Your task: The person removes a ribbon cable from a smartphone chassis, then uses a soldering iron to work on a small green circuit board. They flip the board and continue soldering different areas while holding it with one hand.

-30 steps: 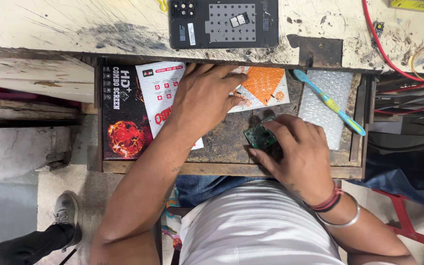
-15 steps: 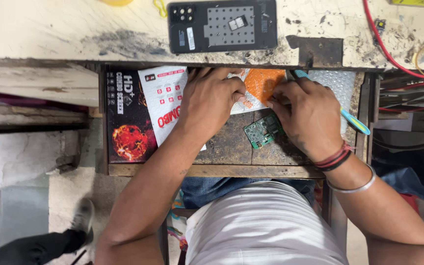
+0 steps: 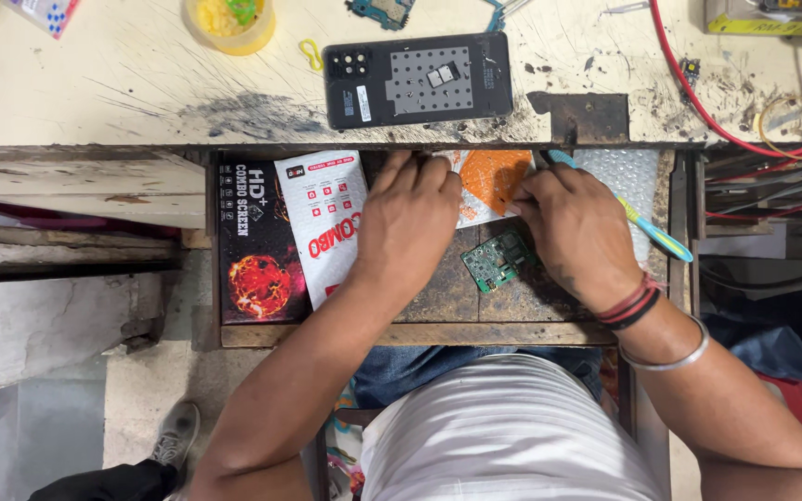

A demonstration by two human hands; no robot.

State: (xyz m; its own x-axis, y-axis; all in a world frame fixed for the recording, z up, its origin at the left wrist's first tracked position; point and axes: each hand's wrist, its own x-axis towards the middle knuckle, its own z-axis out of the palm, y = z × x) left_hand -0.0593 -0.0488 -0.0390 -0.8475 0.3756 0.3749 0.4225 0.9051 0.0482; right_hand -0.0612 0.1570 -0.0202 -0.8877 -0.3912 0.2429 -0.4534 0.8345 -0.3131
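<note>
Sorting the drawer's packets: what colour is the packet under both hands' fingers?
Orange with a white edge: the packet shows best in the head view, between the left hand and right hand.

Both hands in open drawer (image 3: 438, 332): left hand (image 3: 407, 232), right hand (image 3: 579, 232) on orange-white packet (image 3: 492, 181); green circuit board (image 3: 497, 261) beside.

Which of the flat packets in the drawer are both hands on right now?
The orange-and-white packet at the drawer's back edge: the left hand and right hand both reach its edges. The white packet with red print and the black box lie untouched further left.
</note>
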